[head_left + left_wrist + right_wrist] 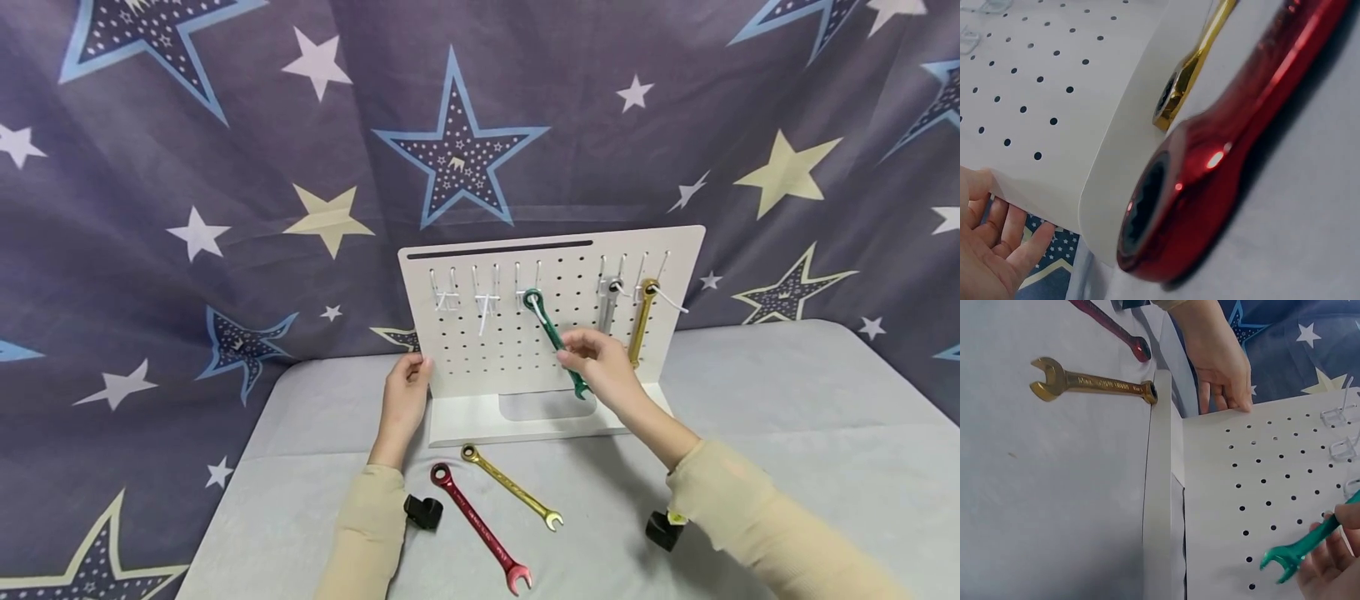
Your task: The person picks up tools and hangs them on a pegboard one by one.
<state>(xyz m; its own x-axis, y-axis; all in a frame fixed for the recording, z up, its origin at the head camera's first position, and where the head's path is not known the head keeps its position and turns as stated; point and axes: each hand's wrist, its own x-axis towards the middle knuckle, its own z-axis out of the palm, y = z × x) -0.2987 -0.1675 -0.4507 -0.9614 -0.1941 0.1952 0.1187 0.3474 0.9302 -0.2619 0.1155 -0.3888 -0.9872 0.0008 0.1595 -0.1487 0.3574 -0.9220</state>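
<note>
The right hand [600, 365] pinches the green combination wrench [553, 335], its ring end [527, 301] around a hook [539, 312] on the pegboard [491, 354]. The left hand [406, 400] grips the pegboard's left edge.

a glossy green metal wrench [551, 330], a glossy red metal wrench [478, 523], a white, dark-dotted pegboard [480, 382], a pale grey desk [787, 400], a purplish-grey cloth [600, 175] star-patterned in white, yellow and blue.

a dark purple-grey cloth [600, 167] hangs behind, printed with white, yellow and blue-outlined stars [465, 137]. in front, a pale grey, cloth-covered table [795, 400] shows faint creases and rounded far corners; soft shadows [618, 467] lie on it.
</note>
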